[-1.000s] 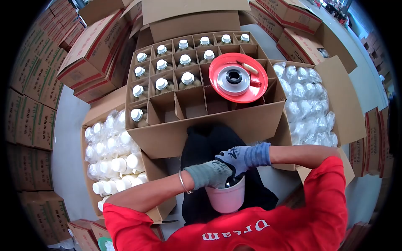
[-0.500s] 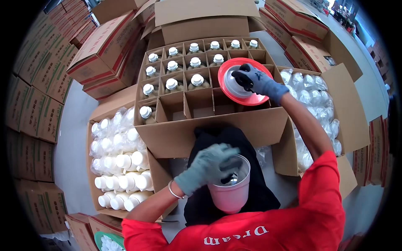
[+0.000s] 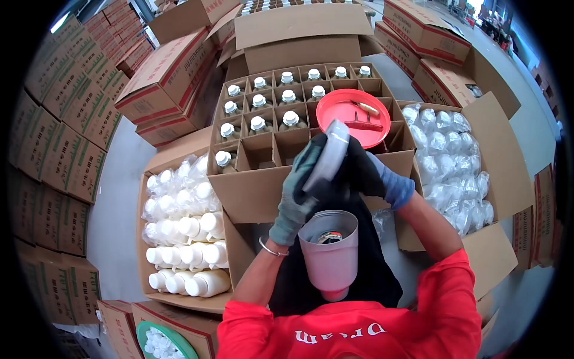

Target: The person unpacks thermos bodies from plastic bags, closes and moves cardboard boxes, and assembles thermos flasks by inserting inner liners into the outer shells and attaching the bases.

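Note:
My left hand (image 3: 299, 188), in a grey-green glove, is closed on the near side of a pale ring that looks like a roll of tape (image 3: 330, 154). The roll is tilted on edge above my lap. My right hand (image 3: 369, 173), in a dark and blue glove, is pressed against the roll's other side; its fingertips are partly hidden. A red round tray (image 3: 336, 109) rests on the divided carton (image 3: 257, 197), with a wooden-handled tool (image 3: 366, 108) and other small tools on it. Below my hands, a pale pot (image 3: 330, 260) between my legs holds something dark and shiny.
White-capped bottles (image 3: 258, 124) fill several carton cells. A left box (image 3: 239, 257) holds white bottles (image 3: 191, 254), some in plastic. The right box holds plastic-wrapped items (image 3: 451, 161). A green basin (image 3: 185, 347) with white pieces is at lower left. Stacked cartons (image 3: 161, 78) stand around.
The roll has left the red tray and come down towards my lap in my right hand. My left hand has moved up from the pot onto the roll. Tools now show on the tray.

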Tool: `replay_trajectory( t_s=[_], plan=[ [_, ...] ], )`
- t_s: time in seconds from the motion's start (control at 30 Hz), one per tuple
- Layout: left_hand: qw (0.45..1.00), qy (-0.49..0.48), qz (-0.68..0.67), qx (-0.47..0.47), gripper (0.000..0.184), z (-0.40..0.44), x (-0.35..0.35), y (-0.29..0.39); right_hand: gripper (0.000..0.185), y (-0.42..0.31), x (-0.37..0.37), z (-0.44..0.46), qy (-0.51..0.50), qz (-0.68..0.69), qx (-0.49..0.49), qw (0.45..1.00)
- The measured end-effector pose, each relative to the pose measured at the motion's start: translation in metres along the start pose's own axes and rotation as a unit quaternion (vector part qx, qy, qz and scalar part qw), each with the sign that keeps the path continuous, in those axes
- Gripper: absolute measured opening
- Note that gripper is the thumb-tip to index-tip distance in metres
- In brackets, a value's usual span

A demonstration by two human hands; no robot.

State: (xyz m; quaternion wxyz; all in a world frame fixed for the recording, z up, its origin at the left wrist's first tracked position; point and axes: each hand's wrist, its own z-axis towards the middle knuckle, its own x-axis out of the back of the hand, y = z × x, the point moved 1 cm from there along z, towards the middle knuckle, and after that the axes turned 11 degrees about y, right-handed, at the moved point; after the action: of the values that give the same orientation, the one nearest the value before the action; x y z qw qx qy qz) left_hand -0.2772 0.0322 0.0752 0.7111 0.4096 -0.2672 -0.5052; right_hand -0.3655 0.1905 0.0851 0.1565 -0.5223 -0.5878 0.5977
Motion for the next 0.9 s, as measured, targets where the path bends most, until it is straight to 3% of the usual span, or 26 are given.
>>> replay_trajectory(
  t_s=[0.03,0.07,0.1,0.13,0.17,0.23,0.3,0.4,0.53,0.57,0.6,0.63,0.67,0.73,0.77,0.83,0.9],
  plan=[
    [0.993,0.035,-0.056,0.102,0.061,-0.002,0.0,-0.001,0.042,-0.007,-0.009,-0.008,0.091,-0.122,0.06,0.987],
    [0.969,0.084,-0.118,0.198,0.064,-0.004,0.0,-0.001,0.042,-0.009,0.002,-0.007,0.021,-0.353,0.228,0.907],
    [0.956,0.069,-0.119,0.258,0.068,-0.004,0.006,0.002,0.045,-0.011,0.013,-0.006,0.022,-0.528,0.41,0.743],
    [0.914,0.042,-0.271,0.3,0.071,0.0,0.001,0.009,0.048,-0.021,0.001,-0.018,0.028,-0.56,0.494,0.665],
    [0.845,0.015,-0.416,0.336,0.073,0.002,-0.003,0.013,0.055,-0.027,0.002,-0.025,-0.014,-0.617,0.536,0.577],
    [0.817,-0.038,-0.423,0.391,0.071,0.003,-0.001,0.018,0.064,-0.033,0.001,-0.028,-0.09,-0.708,0.567,0.412],
    [0.82,-0.056,-0.41,0.396,0.07,0.001,-0.004,0.034,0.066,-0.025,0.007,-0.024,-0.105,-0.726,0.552,0.397],
    [0.811,-0.053,-0.416,0.407,0.071,-0.004,-0.005,0.039,0.061,-0.031,0.0,-0.029,-0.079,-0.67,0.531,0.513],
    [0.887,-0.009,-0.318,0.334,0.065,-0.012,-0.024,0.051,0.062,-0.023,-0.007,-0.03,0.052,-0.596,0.489,0.635],
    [0.924,0.013,-0.222,0.311,0.057,-0.01,-0.024,0.038,0.056,-0.018,-0.013,-0.028,0.094,-0.518,0.452,0.72],
    [0.997,0.03,0.039,0.059,0.056,-0.011,-0.027,0.037,0.051,0.008,-0.005,-0.015,0.104,-0.342,0.425,0.832],
    [0.933,0.041,0.295,-0.201,0.055,-0.005,-0.033,0.048,0.051,0.019,0.002,-0.008,0.071,-0.237,0.375,0.894],
    [0.918,0.003,0.311,-0.245,0.064,0.001,-0.028,0.045,0.052,0.02,0.009,-0.006,-0.033,-0.19,0.328,0.925],
    [0.871,-0.141,0.35,-0.316,0.062,0.013,-0.006,0.04,0.057,0.022,0.025,-0.005,-0.205,-0.176,0.274,0.923],
    [0.844,-0.228,0.343,-0.342,0.063,0.017,0.005,0.038,0.062,0.029,0.031,-0.007,-0.23,-0.159,0.258,0.924],
    [0.833,-0.294,0.335,-0.328,0.059,0.011,0.011,0.048,0.071,0.043,0.039,-0.01,-0.28,-0.126,0.224,0.925],
    [0.895,-0.288,0.227,-0.253,0.055,0.001,0.025,0.033,0.04,0.041,0.052,0.0,-0.225,-0.224,0.07,0.945]
  ],
)
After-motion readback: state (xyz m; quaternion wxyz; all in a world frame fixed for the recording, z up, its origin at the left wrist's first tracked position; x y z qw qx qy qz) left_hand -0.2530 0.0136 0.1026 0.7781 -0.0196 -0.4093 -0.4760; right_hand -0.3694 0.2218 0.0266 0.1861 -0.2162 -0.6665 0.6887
